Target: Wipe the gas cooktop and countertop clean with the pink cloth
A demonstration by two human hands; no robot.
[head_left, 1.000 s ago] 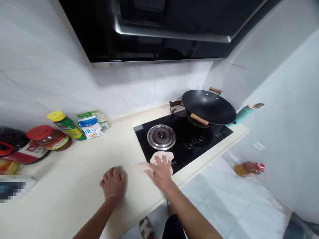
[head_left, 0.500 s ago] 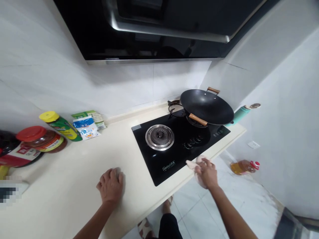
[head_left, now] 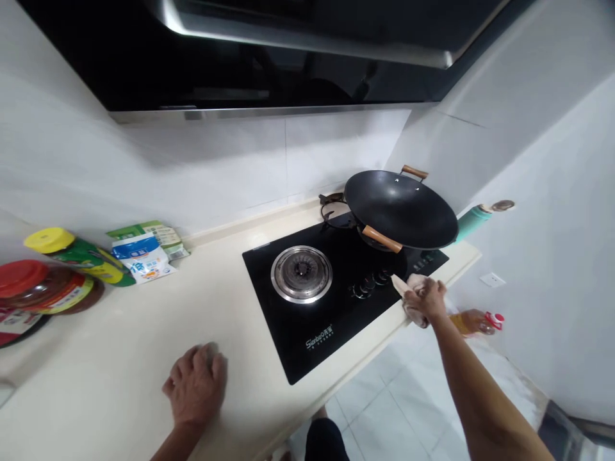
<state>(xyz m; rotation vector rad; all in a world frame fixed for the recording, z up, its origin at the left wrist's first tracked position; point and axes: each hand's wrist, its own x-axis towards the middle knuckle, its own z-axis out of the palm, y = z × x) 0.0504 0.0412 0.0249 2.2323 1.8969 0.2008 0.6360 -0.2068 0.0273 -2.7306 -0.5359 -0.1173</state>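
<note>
My right hand is closed on a pale, crumpled cloth. It presses the cloth against the counter's front edge, beside the right part of the black gas stove. One cloth corner sticks out toward the control knobs. On the cream counter, left of the stove, my left hand rests palm down with its fingers loosely bent and slightly apart, holding nothing. A black wok with wooden handles sits over the right burner. The left burner is uncovered.
A yellow-capped green bottle, seasoning packets and a red-lidded jar stand at the left. A range hood hangs above. Behind the wok is a green cylinder. An oil bottle stands on the floor.
My right hand has slid the cloth rightward along the counter's front edge, toward the stove's right end. My left hand stays on the counter. The view has shifted a little.
</note>
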